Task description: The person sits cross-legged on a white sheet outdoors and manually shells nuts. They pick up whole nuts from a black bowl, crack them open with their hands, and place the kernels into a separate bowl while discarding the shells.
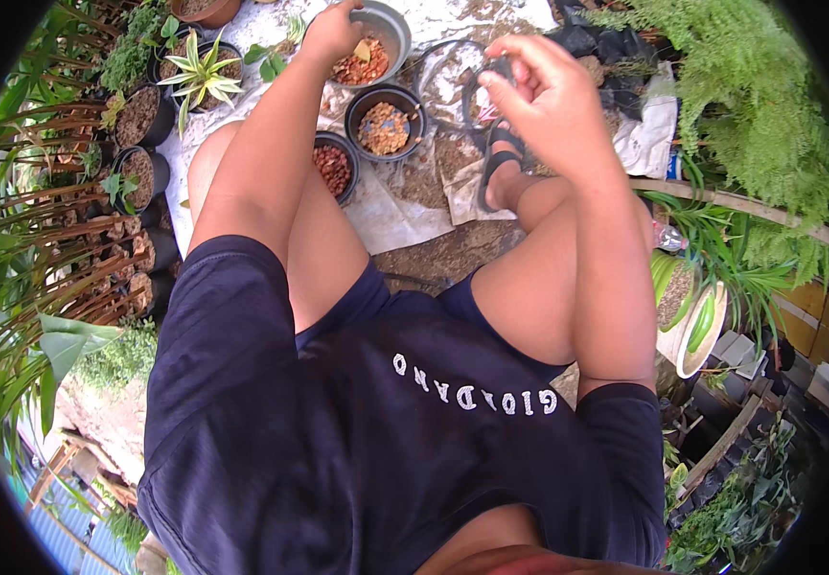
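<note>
My left hand (333, 36) is at the rim of a grey plastic pot (401, 36), its fingers bent over the edge. Reddish chunky bits and a yellowish piece lie inside. Just below stands a black pot (351, 122) with light brown crumbly material (384, 129). A smaller black pot (353, 180) beside my left knee holds dark red pebble-like pieces (332, 169). My right hand (547, 93) is raised over round clear and dark rims (450, 47), with thumb and forefinger apart and the other fingers curled. Nothing held shows in it.
A dirty white sheet (400, 215) lies under the pots. At left stand a variegated potted plant (202, 75) and several black pots (145, 115). Feathery green foliage (752, 108) and black plastic bags (612, 57) are at right. My sandalled foot (502, 162) rests below my right hand.
</note>
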Demonstrator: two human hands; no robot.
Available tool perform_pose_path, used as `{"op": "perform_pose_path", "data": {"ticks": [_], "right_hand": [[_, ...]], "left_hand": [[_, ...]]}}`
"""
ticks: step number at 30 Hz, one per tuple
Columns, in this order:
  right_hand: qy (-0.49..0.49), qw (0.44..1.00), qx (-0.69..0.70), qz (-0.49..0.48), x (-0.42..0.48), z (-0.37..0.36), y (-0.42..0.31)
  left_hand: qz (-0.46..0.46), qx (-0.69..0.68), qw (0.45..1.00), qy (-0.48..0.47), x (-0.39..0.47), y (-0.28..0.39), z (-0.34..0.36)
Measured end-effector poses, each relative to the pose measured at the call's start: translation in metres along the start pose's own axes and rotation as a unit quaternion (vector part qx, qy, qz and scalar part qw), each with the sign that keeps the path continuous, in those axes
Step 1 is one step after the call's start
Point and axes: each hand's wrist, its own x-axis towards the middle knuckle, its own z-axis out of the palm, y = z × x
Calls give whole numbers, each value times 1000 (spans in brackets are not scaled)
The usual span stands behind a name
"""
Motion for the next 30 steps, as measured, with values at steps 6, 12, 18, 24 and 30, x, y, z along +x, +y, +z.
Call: {"op": "perform_pose_path", "data": {"ticks": [6, 12, 18, 24, 30], "right_hand": [[44, 997, 4, 68, 1, -32, -9], [3, 997, 35, 67, 15, -64, 11], [-15, 996, -62, 54, 0, -64, 14], [-57, 975, -14, 216, 6, -72, 18], [-79, 983, 9, 164, -5, -72, 14]], "left_hand": [[-307, 30, 745, -591, -67, 14, -28], [-128, 292, 833, -453, -202, -108, 102], [-169, 242, 906, -302, -267, -73, 87], [-130, 264, 883, -366, -242, -85, 58], [-53, 242, 915, -317, -235, -73, 54]]}}
